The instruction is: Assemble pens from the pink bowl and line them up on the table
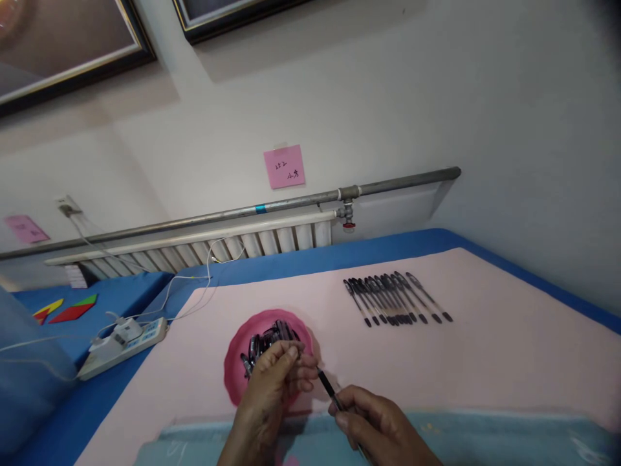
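My right hand (376, 421) grips a pen (327, 384) with a clear barrel and a black grip, its bare tip angled up to the left. That tip is close to the fingers of my left hand (277, 382). The left thumb and index finger are pinched together; whatever is between them is hidden. Beneath the left hand sits a pink scalloped bowl (233, 343) holding several dark pen parts (264, 340), partly covered by the hand. To the right, several black-capped pens (388, 299) lie side by side in a slanted row.
A pink sheet (485, 349) covers the blue table (310, 261). At left lies a white power strip (123, 349) with plugs and cables. Coloured flat shapes (72, 312) rest on another blue surface. Behind stand a radiator (272, 241) and a pipe (407, 181) with a red-handled valve.
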A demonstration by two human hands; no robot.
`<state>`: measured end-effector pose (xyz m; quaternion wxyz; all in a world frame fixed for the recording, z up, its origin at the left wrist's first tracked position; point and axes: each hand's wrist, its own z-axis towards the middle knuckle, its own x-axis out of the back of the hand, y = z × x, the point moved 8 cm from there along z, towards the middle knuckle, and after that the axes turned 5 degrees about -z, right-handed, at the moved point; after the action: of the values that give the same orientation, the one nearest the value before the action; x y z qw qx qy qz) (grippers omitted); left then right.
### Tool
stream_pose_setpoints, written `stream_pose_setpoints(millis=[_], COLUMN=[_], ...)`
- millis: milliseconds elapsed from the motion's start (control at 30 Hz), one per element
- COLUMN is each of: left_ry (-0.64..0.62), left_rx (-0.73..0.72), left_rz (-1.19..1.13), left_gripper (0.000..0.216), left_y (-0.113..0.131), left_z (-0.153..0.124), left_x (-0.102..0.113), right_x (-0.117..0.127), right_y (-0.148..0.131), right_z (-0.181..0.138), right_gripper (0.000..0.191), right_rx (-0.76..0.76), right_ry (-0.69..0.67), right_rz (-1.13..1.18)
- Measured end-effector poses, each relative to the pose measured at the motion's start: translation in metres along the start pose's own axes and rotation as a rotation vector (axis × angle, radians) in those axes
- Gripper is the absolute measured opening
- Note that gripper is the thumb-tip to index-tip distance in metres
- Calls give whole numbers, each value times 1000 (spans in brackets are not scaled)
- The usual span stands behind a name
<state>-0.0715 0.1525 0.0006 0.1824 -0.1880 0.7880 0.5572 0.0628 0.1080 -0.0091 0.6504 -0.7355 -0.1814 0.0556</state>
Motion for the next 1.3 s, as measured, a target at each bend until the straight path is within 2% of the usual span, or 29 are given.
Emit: stream_pose_setpoints(millis=[233, 733, 900, 967, 1133, 1300], left_ry=[-147, -244, -300, -286, -154, -155], left_rx=[35, 45, 64, 60, 64, 20], left_rz=[69, 305, 360, 341, 192, 177], left_gripper=[28, 28, 30, 32, 30, 27], left_y=[-4, -4, -5, -6, -13, -18], left_z=[-4, -6, -11, -10, -4, -2], left_x=[-9, -10, -14, -14, -9, -11], right_x=[-3, -8, -9, -8, -4, 0], right_y=[-2, 1, 7, 7, -6, -11], right_z=[-1, -1, 0, 0, 0, -1], right_gripper=[17, 12, 13, 14, 20, 18], right_rx=[7, 0, 34, 52, 122, 131], right_ry=[-43, -89, -102, -77, 12, 59], right_rz=[-16, -7, -86, -125, -140, -164])
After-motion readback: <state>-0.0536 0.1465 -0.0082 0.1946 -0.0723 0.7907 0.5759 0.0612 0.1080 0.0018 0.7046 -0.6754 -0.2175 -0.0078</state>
